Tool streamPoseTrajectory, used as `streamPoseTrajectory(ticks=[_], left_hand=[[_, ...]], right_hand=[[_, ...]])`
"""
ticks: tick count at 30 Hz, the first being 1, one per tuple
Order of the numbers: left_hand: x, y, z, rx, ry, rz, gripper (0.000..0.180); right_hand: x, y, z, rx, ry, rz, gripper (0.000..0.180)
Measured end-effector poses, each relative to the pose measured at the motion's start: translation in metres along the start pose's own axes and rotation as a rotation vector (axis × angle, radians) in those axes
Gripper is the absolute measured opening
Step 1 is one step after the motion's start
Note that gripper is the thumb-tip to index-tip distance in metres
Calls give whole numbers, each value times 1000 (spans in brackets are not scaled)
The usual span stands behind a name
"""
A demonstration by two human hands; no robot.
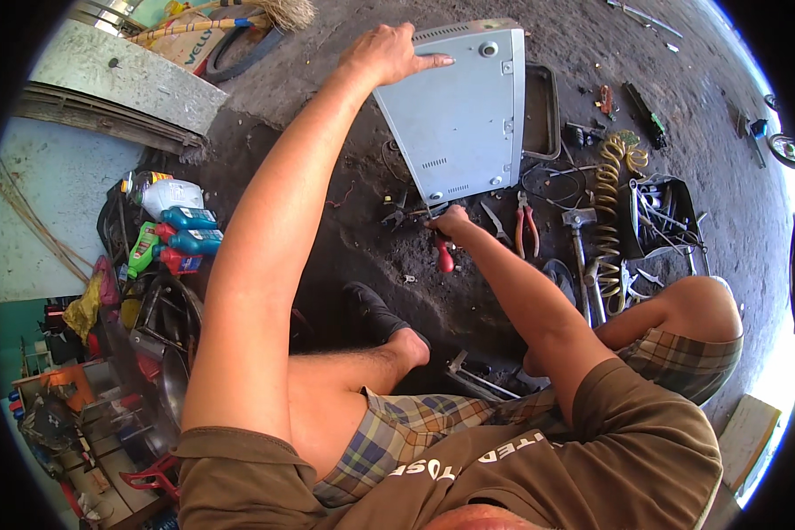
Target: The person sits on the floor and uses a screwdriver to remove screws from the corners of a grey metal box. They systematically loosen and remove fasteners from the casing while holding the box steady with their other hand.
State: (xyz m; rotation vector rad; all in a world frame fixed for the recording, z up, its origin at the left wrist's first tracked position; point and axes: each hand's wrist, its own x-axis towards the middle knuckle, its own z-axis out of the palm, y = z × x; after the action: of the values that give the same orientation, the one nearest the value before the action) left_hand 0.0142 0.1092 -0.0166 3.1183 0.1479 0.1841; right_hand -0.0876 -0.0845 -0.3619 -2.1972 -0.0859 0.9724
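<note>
A pale grey appliance casing (464, 110) with vents and round feet stands tilted in front of me. My left hand (384, 57) grips its far upper left edge, thumb lying along the panel. Closed at the near lower corner is my right hand (450, 223); what its fingers hold is hidden. A red tool handle (445, 257) shows just below that hand; whether the two touch I cannot tell. Dark-jawed pliers (396, 216) lie left of the corner. Red-handled pliers (526, 228) and an open pair of scissor-like blades (495, 223) lie to the right.
Right of the casing are a dark tray (541, 113), a hammer (579, 219), a coiled yellow hose (608, 212) and a black toolbox (632, 231) full of tools. Several bottles (190, 230) lie at left. My foot (375, 314) rests on the dirt floor.
</note>
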Motion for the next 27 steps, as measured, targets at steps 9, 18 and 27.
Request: streamPoseTrajectory(ticks=[9,18,27], left_hand=[[-2,3,0,7,-5,-5,115],[-3,3,2,24,5,-3,115],[-2,2,0,1,9,6,114]], right_hand=[[9,-5,-9,293,-221,106,40],[17,-25,0,308,-111,120,35],[-25,3,11,1141,-315,366,31]])
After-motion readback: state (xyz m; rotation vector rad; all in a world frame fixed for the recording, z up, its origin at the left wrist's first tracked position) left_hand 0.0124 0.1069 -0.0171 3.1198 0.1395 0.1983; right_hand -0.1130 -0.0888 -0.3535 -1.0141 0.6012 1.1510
